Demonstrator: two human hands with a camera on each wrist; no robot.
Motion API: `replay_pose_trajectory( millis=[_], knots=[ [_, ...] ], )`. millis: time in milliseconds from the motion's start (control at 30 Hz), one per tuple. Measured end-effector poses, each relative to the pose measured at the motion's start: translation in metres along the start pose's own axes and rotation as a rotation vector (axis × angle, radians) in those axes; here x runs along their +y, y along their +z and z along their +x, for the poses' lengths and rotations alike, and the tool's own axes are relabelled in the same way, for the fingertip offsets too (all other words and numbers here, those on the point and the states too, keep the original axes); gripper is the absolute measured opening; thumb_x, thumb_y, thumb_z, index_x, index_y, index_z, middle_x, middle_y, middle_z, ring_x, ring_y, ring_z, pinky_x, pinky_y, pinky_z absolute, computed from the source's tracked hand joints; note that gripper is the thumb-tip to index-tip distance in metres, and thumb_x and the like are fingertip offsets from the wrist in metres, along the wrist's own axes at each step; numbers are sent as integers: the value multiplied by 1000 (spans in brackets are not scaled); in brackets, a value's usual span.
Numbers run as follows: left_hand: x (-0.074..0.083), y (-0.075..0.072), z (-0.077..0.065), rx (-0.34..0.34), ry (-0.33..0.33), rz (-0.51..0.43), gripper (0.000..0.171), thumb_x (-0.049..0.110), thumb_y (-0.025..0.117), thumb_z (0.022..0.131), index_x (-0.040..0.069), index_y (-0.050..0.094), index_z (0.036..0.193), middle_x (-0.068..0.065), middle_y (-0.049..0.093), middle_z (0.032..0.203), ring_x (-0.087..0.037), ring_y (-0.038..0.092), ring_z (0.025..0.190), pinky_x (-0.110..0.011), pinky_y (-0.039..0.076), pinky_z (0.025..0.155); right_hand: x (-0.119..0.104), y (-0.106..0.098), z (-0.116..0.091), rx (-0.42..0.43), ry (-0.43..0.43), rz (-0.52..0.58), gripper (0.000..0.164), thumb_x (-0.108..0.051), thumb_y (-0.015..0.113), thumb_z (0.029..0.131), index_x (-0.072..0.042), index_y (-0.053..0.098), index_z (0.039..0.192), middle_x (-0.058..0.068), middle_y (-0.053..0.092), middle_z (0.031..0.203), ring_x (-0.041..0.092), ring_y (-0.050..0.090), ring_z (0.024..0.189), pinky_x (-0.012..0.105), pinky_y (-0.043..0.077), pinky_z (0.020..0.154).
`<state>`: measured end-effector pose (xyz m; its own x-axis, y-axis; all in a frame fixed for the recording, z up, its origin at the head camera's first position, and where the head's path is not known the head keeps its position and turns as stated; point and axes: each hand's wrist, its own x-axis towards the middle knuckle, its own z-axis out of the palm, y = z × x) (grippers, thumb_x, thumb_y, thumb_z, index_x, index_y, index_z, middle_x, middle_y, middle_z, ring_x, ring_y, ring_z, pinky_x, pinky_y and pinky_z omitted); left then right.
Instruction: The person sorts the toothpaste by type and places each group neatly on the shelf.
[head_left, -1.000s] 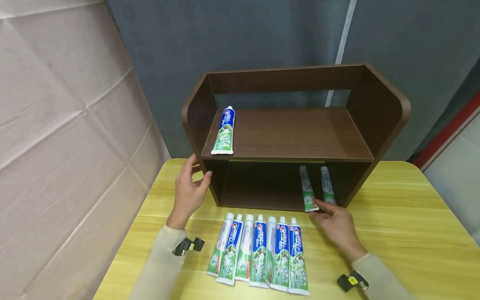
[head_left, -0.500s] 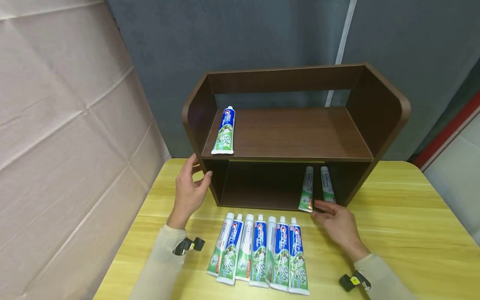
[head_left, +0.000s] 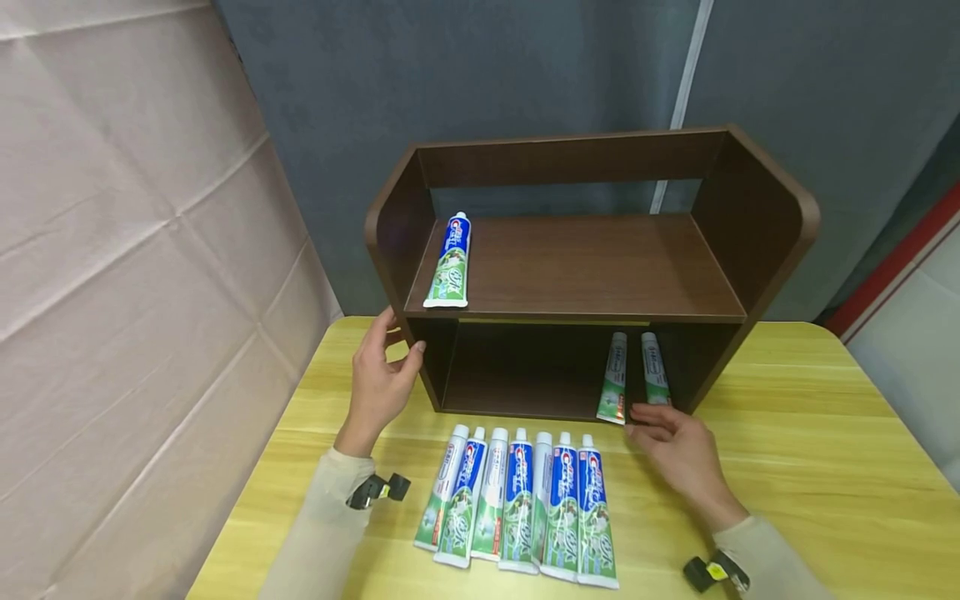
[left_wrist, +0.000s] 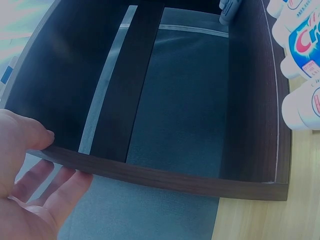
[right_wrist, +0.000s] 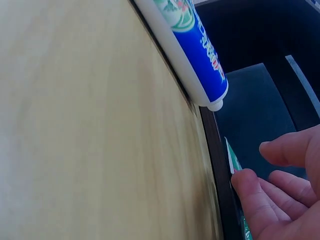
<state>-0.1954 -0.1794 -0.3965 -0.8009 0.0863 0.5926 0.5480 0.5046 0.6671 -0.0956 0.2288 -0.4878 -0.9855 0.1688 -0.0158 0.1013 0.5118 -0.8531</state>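
Note:
My left hand (head_left: pixel 381 387) grips the left side panel of a dark brown two-tier shelf (head_left: pixel 570 262), thumb in front and fingers behind; the left wrist view shows the same hold on the panel edge (left_wrist: pixel 165 179). Two green-and-silver toothpaste tubes lie in the lower compartment at right: an inner tube (head_left: pixel 613 379) and an outer tube (head_left: pixel 655 367). My right hand (head_left: pixel 678 454) is at the compartment's front edge, beside the inner tube's flat end, holding nothing. In the right wrist view its thumb and fingers are apart, a fingertip near a tube end (right_wrist: pixel 234 161).
One blue-and-green toothpaste tube (head_left: pixel 450 262) lies on the upper tier at left. Several toothpaste tubes (head_left: pixel 519 500) lie in a row on the wooden table (head_left: pixel 810 467) before the shelf. A grey curtain (head_left: pixel 525 67) hangs behind, a pale cloth wall (head_left: pixel 150 292) at left.
The inner tube's flat end has swung left, and my right hand has let go of it and drawn slightly right. My left hand keeps its grip on the shelf.

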Motion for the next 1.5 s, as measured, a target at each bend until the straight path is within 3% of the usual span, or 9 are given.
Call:
replay_pose_trajectory(
  millis=[333,633,1033,1233,1500],
  knots=[
    [0,0,0,4,4,-15,62,6,75,96,16,51,153,-17,64,135,-42,70,114,-51,67,74,0,-1,-13,-37,-2,16,45,-19,79,96,-4,66,136,17,76,124,32,75,110,15,59,83],
    [0,0,0,2,-2,-12,62,6,75,96,16,51,153,-16,63,136,-39,71,115,-52,67,75,0,5,-21,-67,-15,57,46,-18,83,91,-4,69,133,15,77,119,16,74,100,18,60,84],
    [1,0,1,0,-12,-9,65,3,76,95,15,51,153,-16,63,135,-41,71,114,-52,67,74,-6,17,-30,-125,-9,117,52,-10,84,88,0,66,135,16,75,119,15,73,99,18,61,85],
    [-1,1,0,1,-4,-22,64,4,76,95,16,51,153,-15,64,135,-40,71,114,-53,67,73,-6,25,-34,-179,-7,141,60,-14,88,85,0,64,138,17,73,124,20,73,103,19,62,86],
    [1,0,0,0,-5,-12,65,4,76,95,16,50,154,-16,63,136,-40,70,115,-53,67,74,-9,28,-37,-250,-43,75,80,-22,95,77,2,58,144,17,69,129,22,67,105,22,63,83]
  ],
)
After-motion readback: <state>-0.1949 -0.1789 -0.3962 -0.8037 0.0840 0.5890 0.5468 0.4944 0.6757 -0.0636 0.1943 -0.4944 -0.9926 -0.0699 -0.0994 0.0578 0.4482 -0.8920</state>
